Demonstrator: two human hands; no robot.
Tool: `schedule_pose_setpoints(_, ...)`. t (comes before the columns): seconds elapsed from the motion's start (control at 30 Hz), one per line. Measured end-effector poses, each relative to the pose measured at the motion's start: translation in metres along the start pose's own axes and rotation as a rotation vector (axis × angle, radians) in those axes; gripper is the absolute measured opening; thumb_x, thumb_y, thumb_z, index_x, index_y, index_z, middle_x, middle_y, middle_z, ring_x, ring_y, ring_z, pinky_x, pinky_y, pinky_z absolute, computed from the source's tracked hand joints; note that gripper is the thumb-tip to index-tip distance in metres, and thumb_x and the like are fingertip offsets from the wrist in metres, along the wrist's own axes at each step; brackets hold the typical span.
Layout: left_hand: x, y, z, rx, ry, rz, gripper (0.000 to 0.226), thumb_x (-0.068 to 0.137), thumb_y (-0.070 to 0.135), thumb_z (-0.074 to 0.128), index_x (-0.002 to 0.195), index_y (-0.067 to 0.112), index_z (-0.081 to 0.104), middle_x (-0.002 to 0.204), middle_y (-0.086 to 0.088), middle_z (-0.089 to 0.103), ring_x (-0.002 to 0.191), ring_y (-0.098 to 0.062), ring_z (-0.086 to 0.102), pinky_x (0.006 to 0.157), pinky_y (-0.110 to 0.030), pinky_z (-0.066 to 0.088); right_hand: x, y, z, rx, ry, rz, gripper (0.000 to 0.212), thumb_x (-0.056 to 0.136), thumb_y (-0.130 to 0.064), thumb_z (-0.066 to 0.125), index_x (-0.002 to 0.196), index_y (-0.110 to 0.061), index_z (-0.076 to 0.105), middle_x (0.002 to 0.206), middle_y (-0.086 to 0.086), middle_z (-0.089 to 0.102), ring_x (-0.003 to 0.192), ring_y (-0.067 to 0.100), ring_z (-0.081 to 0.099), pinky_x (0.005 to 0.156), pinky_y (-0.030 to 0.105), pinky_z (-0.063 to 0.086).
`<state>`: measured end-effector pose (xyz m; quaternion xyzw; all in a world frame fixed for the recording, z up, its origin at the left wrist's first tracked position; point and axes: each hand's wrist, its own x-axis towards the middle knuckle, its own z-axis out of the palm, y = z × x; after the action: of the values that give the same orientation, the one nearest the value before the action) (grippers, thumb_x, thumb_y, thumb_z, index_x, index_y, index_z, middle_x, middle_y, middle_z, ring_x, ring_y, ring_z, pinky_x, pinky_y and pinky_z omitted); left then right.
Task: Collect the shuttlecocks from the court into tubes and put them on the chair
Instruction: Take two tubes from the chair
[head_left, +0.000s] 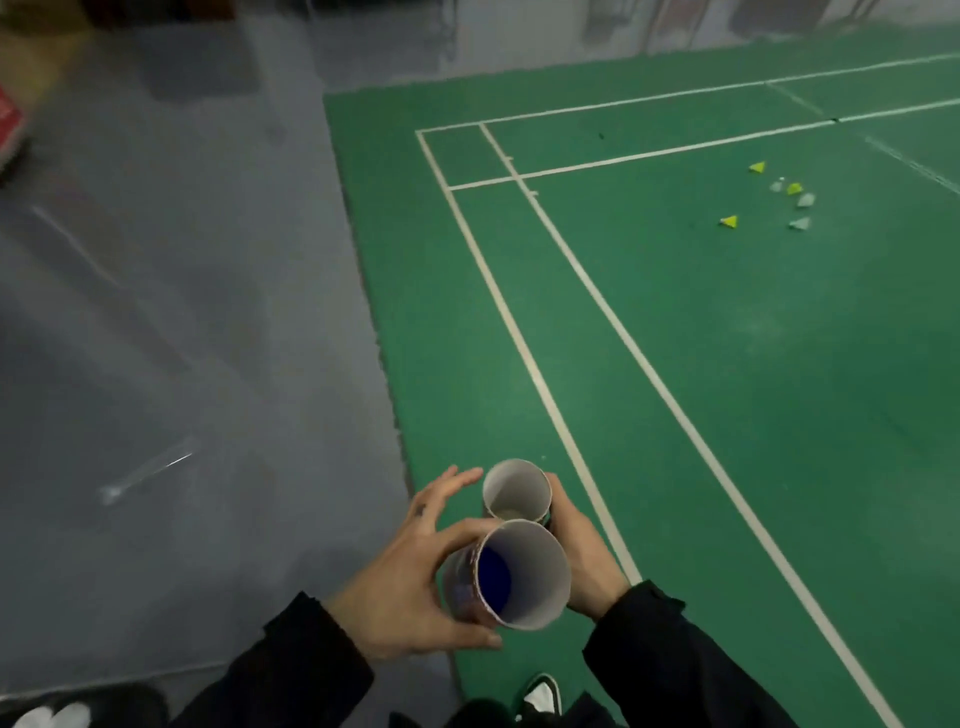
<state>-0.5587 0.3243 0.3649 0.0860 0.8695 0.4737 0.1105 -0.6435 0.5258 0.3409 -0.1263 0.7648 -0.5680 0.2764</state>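
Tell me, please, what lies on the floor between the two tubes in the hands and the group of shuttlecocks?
In the head view, only bare green court crossed by two white sideline stripes lies between the tubes and the shuttlecocks.

My right hand (584, 551) is mostly hidden behind the two open cardboard tubes (522, 574), so I cannot tell how its fingers lie. The small yellow and white shuttlecocks (730, 222) far off on the green court are too small to count surely. The white shoe (540, 696) is cut off at the bottom edge.
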Motion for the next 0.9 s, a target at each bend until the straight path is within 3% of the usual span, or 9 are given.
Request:
schedule_pose_setpoints(0.07, 0.042, 0.019, 0.017, -0.019, -0.026, 0.062, 0.09, 0.063, 0.053, 0.096, 0.138, 0.059, 0.047, 0.168, 0.024, -0.002, 0.159, -0.013, 0.002, 0.123, -0.06, 0.027, 0.001, 0.003, -0.045, -0.012, 0.04, 0.004, 0.084, 0.052, -0.091, 0.069, 0.119, -0.045, 0.047, 0.108, -0.029, 0.066, 0.099, 0.009, 0.066, 0.09, 0.049, 0.056)
schedule_pose_setpoints(0.17, 0.104, 0.043, 0.034, 0.003, -0.037, 0.18, 0.089, 0.063, 0.056, 0.095, 0.139, 0.054, 0.05, 0.17, 0.018, 0.004, 0.16, -0.015, 0.002, 0.121, -0.065, 0.026, 0.004, 0.0, -0.105, -0.101, 0.107, 0.011, 0.069, 0.06, -0.082, 0.071, 0.116, -0.055, 0.043, 0.107, -0.037, 0.062, 0.098, 0.004, 0.066, 0.085, 0.039, 0.057)
schedule_pose_setpoints(0.23, 0.145, 0.055, 0.04, -0.012, -0.06, 0.221, 0.088, 0.062, 0.051, 0.097, 0.138, 0.047, 0.055, 0.17, 0.015, 0.008, 0.158, -0.015, 0.015, 0.121, -0.059, 0.032, 0.011, -0.002, -0.14, -0.121, 0.162, 0.037, 0.062, 0.06, -0.076, 0.07, 0.113, -0.061, 0.041, 0.105, -0.034, 0.064, 0.096, 0.002, 0.065, 0.082, 0.036, 0.057)
schedule_pose_setpoints(0.3, 0.186, 0.065, 0.041, -0.064, -0.103, 0.242, 0.086, 0.062, 0.042, 0.099, 0.137, 0.04, 0.058, 0.169, 0.015, 0.009, 0.153, -0.009, 0.027, 0.12, -0.05, 0.037, 0.021, 0.0, -0.169, -0.173, 0.239, 0.045, 0.06, 0.064, -0.074, 0.069, 0.116, -0.063, 0.041, 0.11, -0.024, 0.066, 0.098, 0.008, 0.066, 0.083, 0.043, 0.058)
schedule_pose_setpoints(0.47, 0.298, 0.073, 0.036, -0.008, -0.177, 0.465, 0.089, 0.064, 0.043, 0.099, 0.14, 0.027, 0.057, 0.168, 0.007, 0.022, 0.152, -0.016, 0.033, 0.118, -0.041, 0.04, 0.064, 0.001, -0.233, -0.326, 0.449, 0.037, 0.069, 0.073, -0.066, 0.067, 0.132, -0.049, 0.036, 0.132, -0.017, 0.059, 0.107, 0.018, 0.066, 0.087, 0.049, 0.056)
schedule_pose_setpoints(0.6, 0.392, 0.081, 0.021, 0.066, -0.18, 0.616, 0.085, 0.066, 0.052, 0.096, 0.134, 0.016, 0.061, 0.152, 0.002, 0.044, 0.141, -0.019, 0.046, 0.109, -0.041, 0.048, 0.113, -0.011, -0.285, -0.334, 0.59, 0.025, 0.067, 0.07, -0.072, 0.055, 0.131, -0.052, 0.037, 0.139, -0.016, 0.053, 0.112, 0.019, 0.063, 0.091, 0.049, 0.055)
schedule_pose_setpoints(0.7, 0.456, 0.087, 0.006, 0.169, -0.195, 0.65, 0.083, 0.067, 0.06, 0.091, 0.131, 0.015, 0.06, 0.136, 0.004, 0.055, 0.127, -0.013, 0.055, 0.103, -0.036, 0.051, 0.15, -0.026, -0.324, -0.318, 0.604, 0.089, 0.083, 0.066, -0.073, 0.055, 0.141, -0.04, 0.042, 0.143, -0.01, 0.052, 0.115, 0.016, 0.061, 0.096, 0.047, 0.055)
schedule_pose_setpoints(0.83, 0.541, 0.092, -0.013, 0.199, -0.203, 0.652, 0.076, 0.066, 0.058, 0.089, 0.125, 0.02, 0.059, 0.122, 0.01, 0.057, 0.116, -0.011, 0.054, 0.097, -0.03, 0.05, 0.208, -0.033, -0.375, -0.194, 0.613, 0.114, 0.071, 0.063, -0.066, 0.067, 0.126, -0.069, 0.036, 0.144, -0.012, 0.053, 0.123, 0.012, 0.057, 0.104, 0.045, 0.05)
schedule_pose_setpoints(0.9, 0.579, 0.096, -0.015, 0.209, -0.189, 0.661, 0.072, 0.066, 0.053, 0.087, 0.123, 0.02, 0.059, 0.119, 0.01, 0.055, 0.115, -0.013, 0.053, 0.096, -0.029, 0.049, 0.235, -0.031, -0.398, -0.089, 0.62, 0.084, 0.072, 0.065, -0.059, 0.073, 0.125, -0.073, 0.036, 0.144, -0.015, 0.054, 0.128, 0.009, 0.055, 0.109, 0.043, 0.046)
